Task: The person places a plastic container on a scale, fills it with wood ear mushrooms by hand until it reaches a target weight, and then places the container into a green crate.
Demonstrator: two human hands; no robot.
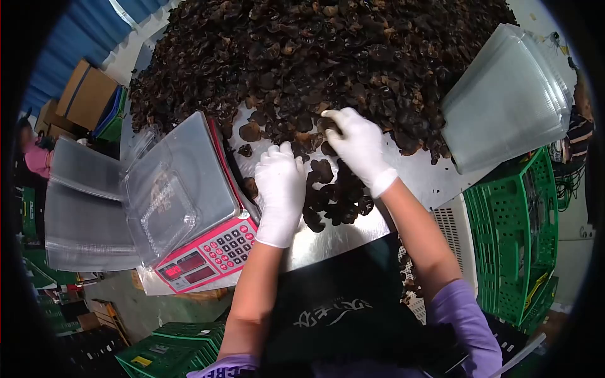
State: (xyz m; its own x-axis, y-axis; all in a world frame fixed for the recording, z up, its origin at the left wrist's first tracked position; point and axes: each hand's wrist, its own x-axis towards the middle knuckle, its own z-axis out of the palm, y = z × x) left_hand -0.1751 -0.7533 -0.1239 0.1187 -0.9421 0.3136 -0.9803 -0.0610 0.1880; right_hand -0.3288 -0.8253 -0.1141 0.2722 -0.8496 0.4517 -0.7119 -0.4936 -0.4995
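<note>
A large heap of dark brown wood-ear fungus (pixel 302 57) covers the back of the metal table (pixel 340 236). My left hand (pixel 279 183), in a white glove, rests at the heap's front edge beside the scale, fingers bent and close together; anything under them is hidden. My right hand (pixel 359 142), also gloved, reaches to the heap's front edge with thumb and forefinger apart around a dark piece. Between and below both hands lies a small group of loose pieces (pixel 337 195). The red scale (pixel 214 252) stands left, with a clear plastic tray (pixel 164 208) on its plate.
Stacked clear trays (pixel 510 101) stand at the right, more (pixel 88 214) at the far left. Green crates (pixel 517 233) and a white basket (pixel 450 227) are beside the table's right edge. Cardboard boxes (pixel 85 97) and a person in pink (pixel 38 157) are at the left.
</note>
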